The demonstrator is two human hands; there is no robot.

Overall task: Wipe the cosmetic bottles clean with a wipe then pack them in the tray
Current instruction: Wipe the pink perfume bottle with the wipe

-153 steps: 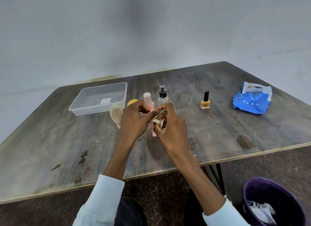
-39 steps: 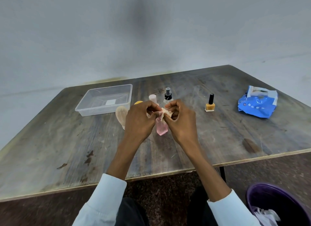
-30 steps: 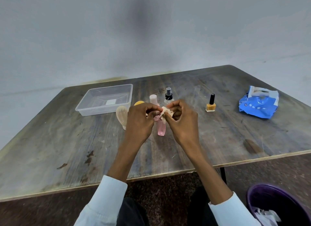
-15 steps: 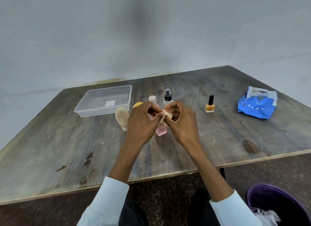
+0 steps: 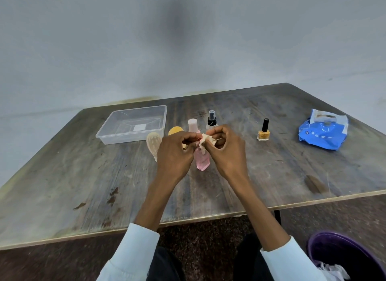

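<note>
**Pink bottle held up mid-table, wipe bunched at its top**

So both hands are up over the middle of the wooden table [image 5: 271, 176], pretty much knuckle to knuckle. The left hand [image 5: 175, 155] has its fingers curled round the upper part of a small pink bottle [image 5: 202, 160], and the bottle's base points down toward the tabletop; can't tell if it's touching the wood or just above it. The right hand [image 5: 227, 153] pinches a crumpled beige wipe [image 5: 205, 141] against the top of that bottle, right between the two sets of fingertips.

Just behind the hands there's a little cluster: a pink-capped bottle [image 5: 192, 125], a clear spray bottle with a black pump [image 5: 211, 121], an orange round thing [image 5: 175, 131] mostly hidden by the left hand, and a pale ribbed bottle [image 5: 153, 143] lying just left of the left knuckles. A yellow nail polish bottle [image 5: 263, 131] stands alone off to the right, well apart from the rest.

The clear plastic tray [image 5: 117, 134] sits back left, near the far edge, nothing in it but a white label on the bottom. The blue wipes pack [image 5: 321, 136] is far right, close to that edge. Bare wood runs along the near side of the table on both sides of the arms. A purple bin [image 5: 334, 251] sits on the floor at lower right with white scraps in it.
</note>
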